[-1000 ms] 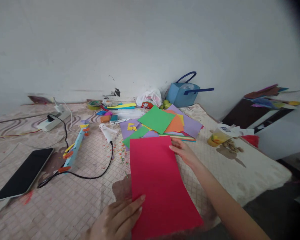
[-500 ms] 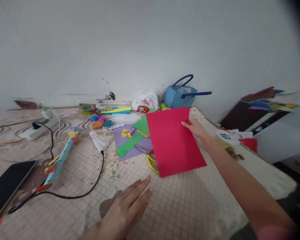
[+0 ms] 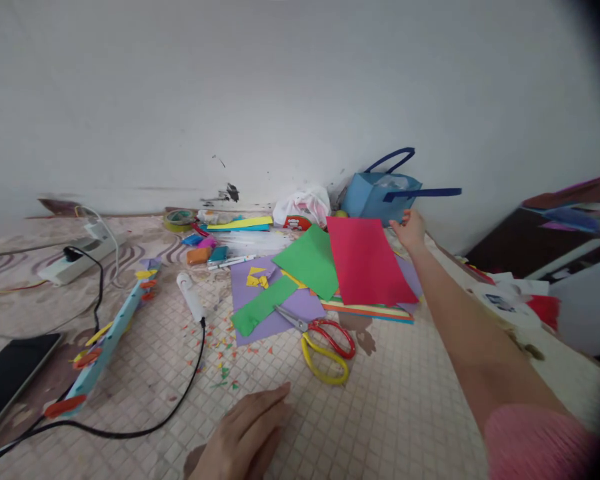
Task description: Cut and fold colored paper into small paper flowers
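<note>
Red sheet (image 3: pixel 373 263): We see it lying on the paper pile (image 3: pixel 370 312), toward the far side of the tabletop (image 3: pixel 390 407), right beside a green sheet (image 3: pixel 307 260).
Right hand (image 3: pixel 409 230): Arm outstretched, it hovers just off the sheet's far right corner, near a blue bag (image 3: pixel 375 197); we find the fingers loosely bent, thumb slightly parted from them.
Left hand (image 3: pixel 253 427): Low in our view over the tabletop, its fingers reach forward, uncurled and side by side.
Scissors (image 3: pixel 327 343): Red and yellow handles face us between the left hand and the paper, blades over a purple sheet (image 3: pixel 244 280).
Farther left: We spot a white corded tool (image 3: pixel 191 297), a light-blue strip (image 3: pixel 110 340) bearing orange pieces, and a dark-screened device (image 3: pixel 13 377).
</note>
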Motion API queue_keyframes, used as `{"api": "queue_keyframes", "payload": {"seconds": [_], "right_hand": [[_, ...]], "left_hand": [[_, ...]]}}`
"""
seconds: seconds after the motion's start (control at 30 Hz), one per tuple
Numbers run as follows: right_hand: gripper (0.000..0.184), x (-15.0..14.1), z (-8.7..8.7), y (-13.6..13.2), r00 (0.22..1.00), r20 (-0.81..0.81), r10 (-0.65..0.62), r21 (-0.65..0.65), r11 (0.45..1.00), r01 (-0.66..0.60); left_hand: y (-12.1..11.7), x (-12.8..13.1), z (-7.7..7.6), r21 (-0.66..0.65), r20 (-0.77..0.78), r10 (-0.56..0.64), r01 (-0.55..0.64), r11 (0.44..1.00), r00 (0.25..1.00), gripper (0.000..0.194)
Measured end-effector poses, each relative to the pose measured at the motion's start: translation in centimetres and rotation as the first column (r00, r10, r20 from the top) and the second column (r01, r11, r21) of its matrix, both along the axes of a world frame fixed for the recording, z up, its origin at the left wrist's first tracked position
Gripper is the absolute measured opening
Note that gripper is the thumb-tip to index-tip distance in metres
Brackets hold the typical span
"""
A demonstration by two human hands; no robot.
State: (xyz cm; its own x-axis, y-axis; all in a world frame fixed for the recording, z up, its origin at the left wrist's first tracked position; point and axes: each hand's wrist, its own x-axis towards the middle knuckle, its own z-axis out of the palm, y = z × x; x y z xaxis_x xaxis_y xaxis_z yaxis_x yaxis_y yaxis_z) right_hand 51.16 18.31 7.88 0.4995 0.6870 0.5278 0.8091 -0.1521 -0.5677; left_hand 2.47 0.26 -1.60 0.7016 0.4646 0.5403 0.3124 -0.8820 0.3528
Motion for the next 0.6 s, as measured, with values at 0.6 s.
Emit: {"api": "queue_keyframes", "payload": {"seconds": [0.6], "right_hand": [[0.036,-5.9,-9.6,-16.1,0.881,0.275,0.384,-0.455,0.859,-0.233]], "left_hand": [[-0.6,0.1,-0.7,-0.026,0.087,-0.132,0.134,0.991,0.987,0.031]]}}
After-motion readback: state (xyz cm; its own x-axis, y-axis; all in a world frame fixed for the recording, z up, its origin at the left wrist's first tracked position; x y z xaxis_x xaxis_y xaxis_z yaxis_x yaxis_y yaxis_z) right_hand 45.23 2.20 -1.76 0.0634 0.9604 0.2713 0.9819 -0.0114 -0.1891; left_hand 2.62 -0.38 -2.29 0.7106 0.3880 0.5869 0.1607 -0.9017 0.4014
